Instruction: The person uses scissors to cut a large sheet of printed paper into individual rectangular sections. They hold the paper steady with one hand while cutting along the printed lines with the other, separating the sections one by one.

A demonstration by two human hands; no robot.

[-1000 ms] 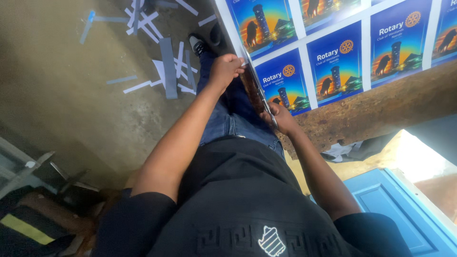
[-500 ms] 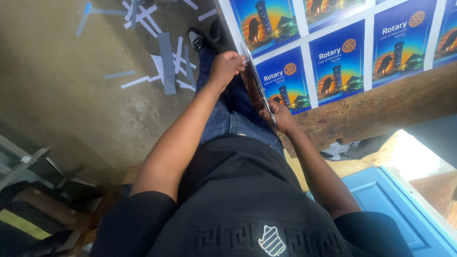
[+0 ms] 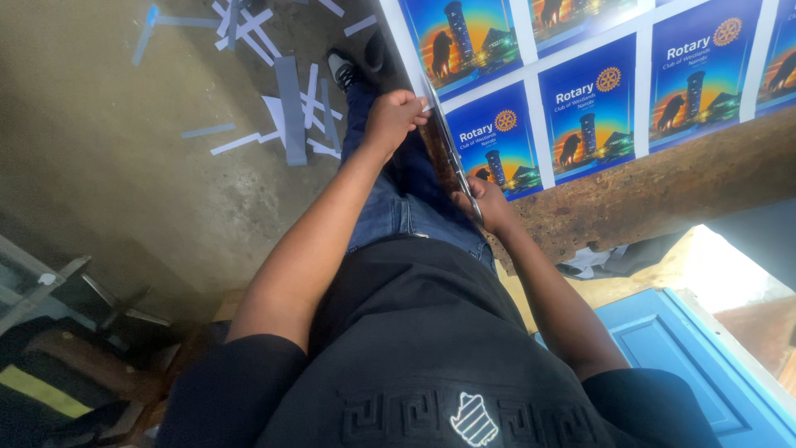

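Your left hand (image 3: 394,116) is closed in a fist, pinching the white margin at the near edge of the printed sheet (image 3: 580,99). The paper edge sits between your thumb and curled fingers (image 3: 412,101), just where the sheet hangs past the edge of the rusty bench (image 3: 663,195).

Your right hand (image 3: 489,206) is wrapped around the handles of the scissors (image 3: 454,153), fingers closed on them. The blades run up from that hand along the sheet's white border toward your left fist, lying right against the paper's edge. Whether the blades are parted or together is too fine to tell.

The sheet itself lies flat on the bench, a grid of blue panels divided by white strips. Both your hands are at its near-left margin, the left one farther up the edge, the right one nearer your body.

On the floor (image 3: 124,166) beyond your left arm lie scattered paper strips (image 3: 286,99), grey and white, beside your shoe (image 3: 342,70).
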